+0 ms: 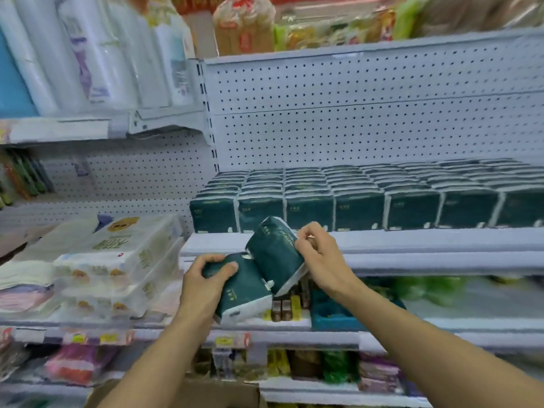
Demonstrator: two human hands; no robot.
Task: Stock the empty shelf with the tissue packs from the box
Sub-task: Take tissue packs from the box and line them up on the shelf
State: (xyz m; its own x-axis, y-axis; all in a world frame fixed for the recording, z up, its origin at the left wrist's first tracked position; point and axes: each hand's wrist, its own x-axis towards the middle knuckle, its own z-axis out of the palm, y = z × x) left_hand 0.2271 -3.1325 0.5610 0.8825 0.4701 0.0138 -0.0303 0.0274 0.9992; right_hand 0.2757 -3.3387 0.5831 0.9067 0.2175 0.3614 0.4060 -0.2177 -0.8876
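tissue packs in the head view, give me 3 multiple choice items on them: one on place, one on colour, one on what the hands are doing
1. Where do the stocked tissue packs stand?
A. in rows on the white shelf before the pegboard
B. on the floor
C. in a basket

2. What colour is the wrapping of the packs?
A. pink
B. dark green
C. yellow

3. What are the hands doing?
A. both hang idle
B. only one holds a pack
C. each holds one pack

Answers:
1 A, the rows sit on the shelf under the pegboard.
2 B, every pack shows dark green with white ends.
3 C, the left hand grips the lower pack and the right hand pinches the upper pack.
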